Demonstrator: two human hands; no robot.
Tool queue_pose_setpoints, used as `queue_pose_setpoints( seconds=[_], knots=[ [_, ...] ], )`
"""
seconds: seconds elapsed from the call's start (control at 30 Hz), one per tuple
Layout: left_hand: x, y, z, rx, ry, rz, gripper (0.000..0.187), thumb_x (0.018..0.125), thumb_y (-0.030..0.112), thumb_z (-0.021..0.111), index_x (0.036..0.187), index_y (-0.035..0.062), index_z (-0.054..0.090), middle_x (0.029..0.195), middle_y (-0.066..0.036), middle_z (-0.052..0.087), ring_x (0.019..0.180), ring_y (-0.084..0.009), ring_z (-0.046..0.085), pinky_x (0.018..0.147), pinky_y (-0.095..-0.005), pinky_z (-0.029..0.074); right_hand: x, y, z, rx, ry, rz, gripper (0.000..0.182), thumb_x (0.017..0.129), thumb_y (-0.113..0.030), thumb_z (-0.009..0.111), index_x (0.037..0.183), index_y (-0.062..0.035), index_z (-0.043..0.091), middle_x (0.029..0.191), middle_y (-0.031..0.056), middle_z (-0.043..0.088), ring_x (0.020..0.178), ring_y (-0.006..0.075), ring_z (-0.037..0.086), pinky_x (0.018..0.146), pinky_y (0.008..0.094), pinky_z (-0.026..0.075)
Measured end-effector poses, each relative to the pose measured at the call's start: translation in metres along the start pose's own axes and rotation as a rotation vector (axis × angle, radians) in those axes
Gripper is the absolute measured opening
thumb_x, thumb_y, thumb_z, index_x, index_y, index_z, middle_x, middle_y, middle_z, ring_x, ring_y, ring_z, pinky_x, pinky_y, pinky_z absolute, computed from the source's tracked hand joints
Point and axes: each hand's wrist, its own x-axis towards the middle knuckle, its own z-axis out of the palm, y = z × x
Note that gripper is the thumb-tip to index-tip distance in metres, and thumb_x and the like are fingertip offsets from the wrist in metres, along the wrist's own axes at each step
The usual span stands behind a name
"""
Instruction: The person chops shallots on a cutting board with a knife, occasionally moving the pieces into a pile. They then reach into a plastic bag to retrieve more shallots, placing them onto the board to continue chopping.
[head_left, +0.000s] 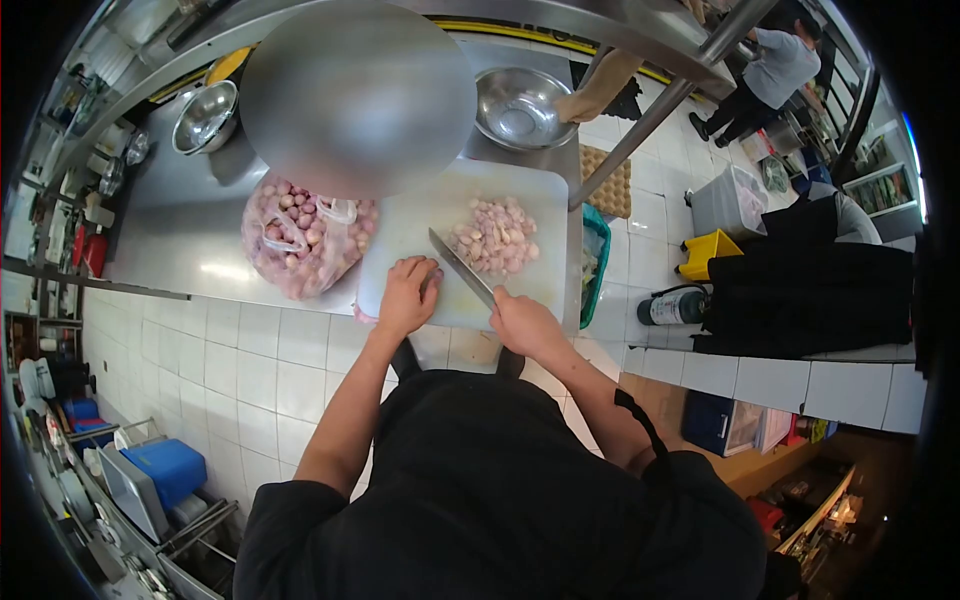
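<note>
Right hand [522,322] clenched around the handle of a long steel-bladed kitchen knife [462,268], blade angled up and to the left across the white rectangular plastic cutting board [530,190]. Left hand [405,295] pressed down on the near edge of the board, fingers [425,268] curled over something small and pinkish just beside the blade; whether actually gripped or merely pinned, impossible to tell. Beyond the knife tip, on the board, a heap of peeled pale-purple shallots [493,235]. Left of the board and touching its edge, a clear plastic bag of unpeeled reddish shallots [300,235], lying open on the stainless steel worktop [170,230]. Farther back on the worktop, a large empty round steel mixing bowl [522,105], and off to the left a smaller shiny steel bowl [205,115]. Right of the board, over the worktop's edge, a teal plastic basket [598,258]. On the tiled floor beyond, a yellow plastic bin [708,252] and a dark cylinder lying on its side [670,306]. In the far right corner, another person in a grey shirt [775,65], well apart.
</note>
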Motion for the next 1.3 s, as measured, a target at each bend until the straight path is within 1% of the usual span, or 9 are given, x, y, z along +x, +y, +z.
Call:
queue_pose_setpoints(
  seconds=[0.13,0.23,0.47,0.53,0.63,0.73,0.97,1.07,1.3],
  knots=[
    [-0.005,-0.003,0.000,0.037,0.000,0.057,0.026,0.081,0.001,0.067,0.107,0.0053,0.069,0.106,-0.010,0.067,0.103,-0.0321,0.060,0.090,-0.0435,0.047,-0.007,-0.022,-0.004,-0.069,0.024,-0.010,0.023,0.092,-0.013,0.054,0.111,0.0000,0.053,0.083,0.0250,0.071,0.079,0.0456,0.070,0.072,0.0581,0.053],
    [-0.005,-0.005,0.003,0.057,0.008,0.078,0.028,0.080,-0.001,0.068,0.106,0.0054,0.069,0.104,-0.009,0.067,0.101,-0.0309,0.061,0.088,-0.0424,0.048,0.005,-0.015,0.005,-0.109,-0.022,-0.038,0.023,0.093,-0.014,0.052,0.111,-0.0001,0.053,0.080,0.0243,0.071,0.077,0.0455,0.070,0.070,0.0581,0.054],
    [-0.006,-0.009,0.005,0.068,0.004,0.075,0.027,0.079,-0.001,0.068,0.105,0.0064,0.070,0.101,-0.008,0.069,0.097,-0.0287,0.063,0.085,-0.0409,0.048,0.010,-0.012,0.001,-0.104,-0.046,-0.054,0.024,0.093,-0.014,0.050,0.112,-0.0004,0.054,0.080,0.0250,0.071,0.078,0.0455,0.071,0.070,0.0586,0.054],
    [-0.006,-0.010,0.004,0.055,0.044,0.117,0.027,0.079,-0.001,0.069,0.104,0.0067,0.070,0.100,-0.007,0.069,0.096,-0.0280,0.063,0.084,-0.0407,0.048,0.011,-0.021,-0.012,-0.184,-0.062,-0.054,0.025,0.092,-0.013,0.050,0.113,0.0006,0.054,0.080,0.0246,0.071,0.077,0.0446,0.071,0.070,0.0588,0.054],
    [-0.005,-0.010,0.006,0.084,0.020,0.115,0.027,0.080,0.001,0.069,0.106,0.0077,0.071,0.101,-0.005,0.069,0.098,-0.0267,0.062,0.084,-0.0405,0.047,0.012,-0.016,0.001,-0.168,-0.049,-0.069,0.026,0.092,-0.014,0.052,0.113,0.0013,0.054,0.080,0.0242,0.071,0.076,0.0435,0.071,0.070,0.0586,0.054],
    [-0.004,-0.011,0.005,0.094,0.005,0.110,0.027,0.080,0.002,0.069,0.106,0.0076,0.070,0.102,-0.005,0.069,0.097,-0.0262,0.062,0.084,-0.0399,0.047,0.012,-0.021,-0.013,-0.207,-0.079,-0.058,0.026,0.092,-0.014,0.052,0.113,0.0017,0.054,0.079,0.0241,0.071,0.075,0.0436,0.071,0.069,0.0581,0.054],
    [-0.004,-0.011,0.006,0.082,0.012,0.103,0.026,0.081,0.001,0.068,0.106,0.0073,0.070,0.101,-0.005,0.069,0.097,-0.0258,0.062,0.084,-0.0397,0.046,0.012,-0.017,-0.004,-0.168,-0.059,-0.051,0.023,0.092,-0.014,0.052,0.108,0.0016,0.052,0.078,0.0245,0.070,0.074,0.0449,0.070,0.068,0.0584,0.053],
    [-0.002,-0.009,0.005,0.085,0.015,0.104,0.025,0.081,0.001,0.068,0.105,0.0073,0.070,0.101,-0.005,0.069,0.097,-0.0257,0.062,0.084,-0.0398,0.046,0.006,-0.015,-0.001,-0.120,0.002,-0.068,0.021,0.092,-0.015,0.052,0.107,0.0008,0.052,0.078,0.0250,0.070,0.075,0.0452,0.070,0.069,0.0585,0.054],
    [-0.005,-0.010,0.007,0.086,0.033,0.115,0.025,0.081,0.001,0.068,0.106,0.0069,0.070,0.100,-0.005,0.070,0.097,-0.0253,0.062,0.085,-0.0399,0.046,0.001,-0.018,-0.001,-0.107,-0.020,-0.043,0.020,0.092,-0.014,0.052,0.106,0.0009,0.053,0.079,0.0258,0.070,0.076,0.0461,0.070,0.070,0.0582,0.055]
  ],
)
